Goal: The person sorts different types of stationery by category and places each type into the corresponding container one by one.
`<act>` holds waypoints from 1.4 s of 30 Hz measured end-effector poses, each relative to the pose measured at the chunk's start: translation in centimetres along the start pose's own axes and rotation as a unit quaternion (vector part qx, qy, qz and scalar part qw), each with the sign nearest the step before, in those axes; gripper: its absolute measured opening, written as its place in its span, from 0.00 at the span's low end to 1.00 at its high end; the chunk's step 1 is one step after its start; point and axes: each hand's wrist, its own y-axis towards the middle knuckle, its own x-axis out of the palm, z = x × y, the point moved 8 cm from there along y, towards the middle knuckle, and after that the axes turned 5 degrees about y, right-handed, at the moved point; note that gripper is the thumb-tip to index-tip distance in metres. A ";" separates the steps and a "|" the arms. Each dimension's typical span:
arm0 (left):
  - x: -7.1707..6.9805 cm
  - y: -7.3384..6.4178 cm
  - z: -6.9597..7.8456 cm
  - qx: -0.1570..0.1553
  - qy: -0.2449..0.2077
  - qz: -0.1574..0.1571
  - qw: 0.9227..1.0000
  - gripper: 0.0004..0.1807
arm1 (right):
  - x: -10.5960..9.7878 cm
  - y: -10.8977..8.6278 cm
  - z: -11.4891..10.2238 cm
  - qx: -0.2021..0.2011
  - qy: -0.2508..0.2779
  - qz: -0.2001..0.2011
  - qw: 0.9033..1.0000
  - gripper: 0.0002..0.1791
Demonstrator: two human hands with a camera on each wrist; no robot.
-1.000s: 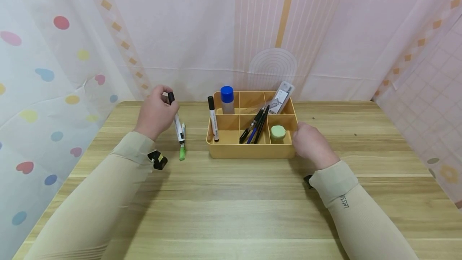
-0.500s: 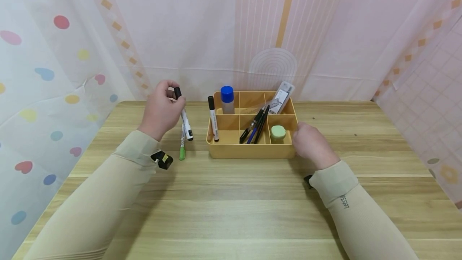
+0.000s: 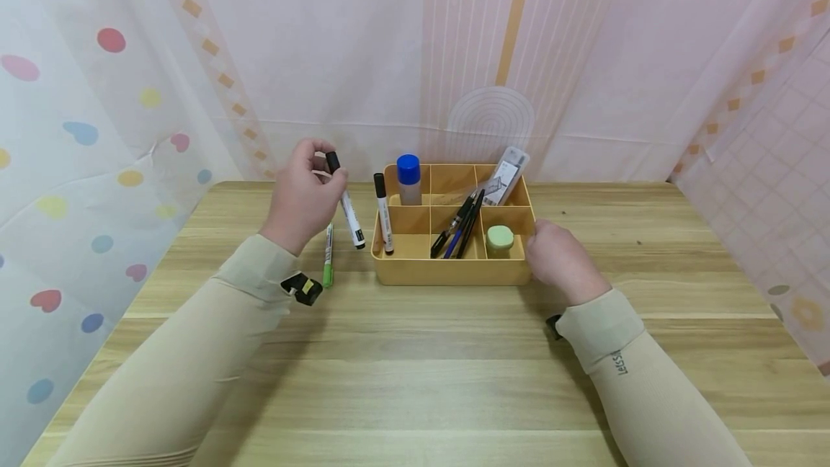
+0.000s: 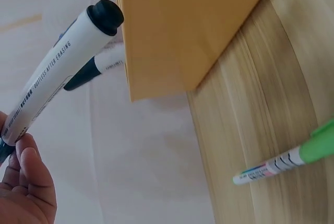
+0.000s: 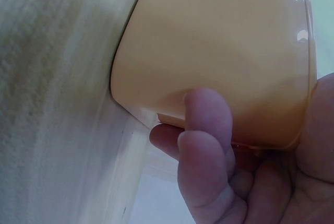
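My left hand pinches a white whiteboard marker by its black-capped end. The marker's lower tip hangs over the table, just left of a yellow-orange desk organizer. In the left wrist view, the same marker tilts upward near the organizer wall. My right hand grips the organizer's right side; in the right wrist view its fingers curl at the wall's corner. A similar marker leans in the front left compartment. A green-capped marker lies on the table below my left hand.
Inside the organizer are a blue-capped clear container, several dark and blue pens, a pale green rounded item and a clear case. A patterned curtain hangs behind the wooden table.
My left hand has moved right with the whiteboard marker, away from the green-capped marker and toward the organizer. My right hand and the organizer have stayed in place.
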 end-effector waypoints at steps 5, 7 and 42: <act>0.4 -0.1 0.7 0.013 -0.006 0.002 1.000 0.19 | 0.0 0.0 0.0 0.000 -0.001 0.000 1.000 0.26; 0.5 -0.1 0.8 0.017 -0.007 0.003 1.000 0.19 | 0.0 0.0 0.0 0.000 -0.002 0.001 1.000 0.27; 3.1 0.1 2.2 0.046 -0.030 0.004 0.998 0.17 | -0.1 0.1 -0.1 -0.011 -0.016 0.012 1.000 0.28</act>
